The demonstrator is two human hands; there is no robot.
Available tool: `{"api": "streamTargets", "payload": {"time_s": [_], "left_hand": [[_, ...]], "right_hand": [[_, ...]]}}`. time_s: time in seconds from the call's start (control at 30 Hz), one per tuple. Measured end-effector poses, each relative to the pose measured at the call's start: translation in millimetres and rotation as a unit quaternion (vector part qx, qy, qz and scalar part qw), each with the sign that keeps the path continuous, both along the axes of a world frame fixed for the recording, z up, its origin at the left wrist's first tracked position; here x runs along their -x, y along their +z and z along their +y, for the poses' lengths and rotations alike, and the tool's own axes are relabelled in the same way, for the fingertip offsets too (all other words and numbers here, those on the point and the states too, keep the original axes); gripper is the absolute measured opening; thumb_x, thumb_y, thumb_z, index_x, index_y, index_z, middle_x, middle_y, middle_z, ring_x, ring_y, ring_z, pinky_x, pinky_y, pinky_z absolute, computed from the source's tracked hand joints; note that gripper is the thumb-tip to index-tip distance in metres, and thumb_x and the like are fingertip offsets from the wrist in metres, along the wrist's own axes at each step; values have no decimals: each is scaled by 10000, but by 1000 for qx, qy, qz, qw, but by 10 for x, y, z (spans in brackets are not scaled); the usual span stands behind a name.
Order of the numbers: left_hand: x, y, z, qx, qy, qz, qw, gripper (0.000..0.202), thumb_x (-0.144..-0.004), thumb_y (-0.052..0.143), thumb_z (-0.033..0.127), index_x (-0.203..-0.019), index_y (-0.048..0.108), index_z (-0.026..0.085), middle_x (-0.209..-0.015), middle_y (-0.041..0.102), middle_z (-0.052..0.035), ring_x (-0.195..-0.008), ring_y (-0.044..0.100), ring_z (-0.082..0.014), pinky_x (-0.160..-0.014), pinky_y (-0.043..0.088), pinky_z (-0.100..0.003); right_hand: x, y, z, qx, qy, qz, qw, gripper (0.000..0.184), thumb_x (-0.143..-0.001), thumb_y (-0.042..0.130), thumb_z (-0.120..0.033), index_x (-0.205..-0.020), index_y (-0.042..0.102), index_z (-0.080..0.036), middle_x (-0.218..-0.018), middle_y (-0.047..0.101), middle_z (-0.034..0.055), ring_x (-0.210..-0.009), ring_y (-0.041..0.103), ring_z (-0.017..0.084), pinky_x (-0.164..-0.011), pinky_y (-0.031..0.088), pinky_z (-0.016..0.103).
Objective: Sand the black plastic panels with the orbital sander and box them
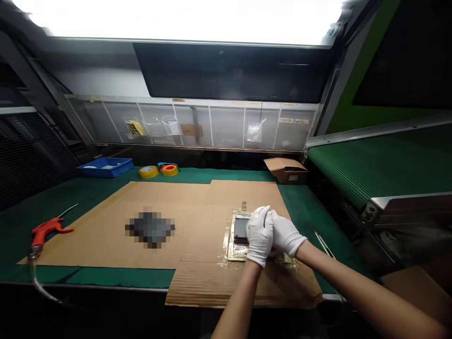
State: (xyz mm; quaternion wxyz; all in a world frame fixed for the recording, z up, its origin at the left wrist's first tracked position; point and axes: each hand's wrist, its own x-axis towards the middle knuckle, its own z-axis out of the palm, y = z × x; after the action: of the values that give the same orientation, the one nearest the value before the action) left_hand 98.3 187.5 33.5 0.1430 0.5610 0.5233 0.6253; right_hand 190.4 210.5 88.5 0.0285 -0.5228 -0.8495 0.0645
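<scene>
Both my hands wear white gloves and meet over a small dark flat device [241, 229] that lies on a pale taped-down plate [233, 254] on the cardboard sheet [183, 221]. My left hand [260, 235] covers the device's right part with its fingers curled. Pressed against the left hand from the right is my right hand [286, 235], its fingers also closed. What the fingers grip is hidden.
A red air blow gun [44, 232] with its hose lies at the left. A blue tray [105, 166], yellow tape [148, 172] and orange tape [170, 170] sit at the back. An open cardboard box [287, 170] stands back right, beside a green conveyor [381, 162].
</scene>
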Motion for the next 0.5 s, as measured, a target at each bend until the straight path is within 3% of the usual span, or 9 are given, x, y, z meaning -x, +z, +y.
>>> {"api": "streamTargets", "payload": {"time_s": [0.07,0.13,0.23,0.3,0.43,0.5], "left_hand": [[216,-116,-155,0,43,-9,999,327,-1045,462,325,-1229,700,198,-1279,694,-103,-1227,625,-221,-1180,462,-442],[588,-291,-329,42,128,-14,991,342,-1018,480,326,-1227,695,163,-1288,677,-134,-1242,614,-249,-1185,459,-463],[1186,-528,-560,152,272,26,950,437,-930,530,297,-1249,676,36,-1341,616,-241,-1321,559,-338,-1211,415,-522],[1452,-619,-662,217,320,67,920,492,-909,536,283,-1295,652,1,-1411,560,-273,-1380,511,-376,-1220,391,-547],[1577,-679,-735,276,348,113,889,469,-920,533,276,-1315,655,54,-1454,547,-241,-1379,526,-371,-1196,415,-547],[1544,-682,-733,283,347,122,886,452,-922,538,271,-1308,663,71,-1449,561,-226,-1355,551,-358,-1184,433,-527]], "right_hand": [[124,19,35,-28,25,14,999,333,-963,498,-368,-1225,595,-187,-1085,657,147,-896,738,311,-738,557,377],[339,11,91,-55,50,36,997,283,-948,505,-417,-1127,600,-220,-1032,641,116,-821,728,306,-678,535,373],[599,-36,116,-70,82,40,993,263,-916,535,-405,-1103,593,-229,-1042,633,114,-788,713,290,-641,507,353],[624,-82,64,-75,107,33,991,236,-914,523,-359,-1095,598,-227,-1032,634,118,-780,703,282,-633,493,342],[439,-151,-74,-101,160,32,981,243,-887,531,-270,-1106,615,-205,-1013,642,123,-840,688,274,-685,490,331],[386,-139,-92,-110,135,27,984,262,-911,523,-291,-1137,623,-203,-1017,640,131,-839,685,279,-678,485,332]]}}
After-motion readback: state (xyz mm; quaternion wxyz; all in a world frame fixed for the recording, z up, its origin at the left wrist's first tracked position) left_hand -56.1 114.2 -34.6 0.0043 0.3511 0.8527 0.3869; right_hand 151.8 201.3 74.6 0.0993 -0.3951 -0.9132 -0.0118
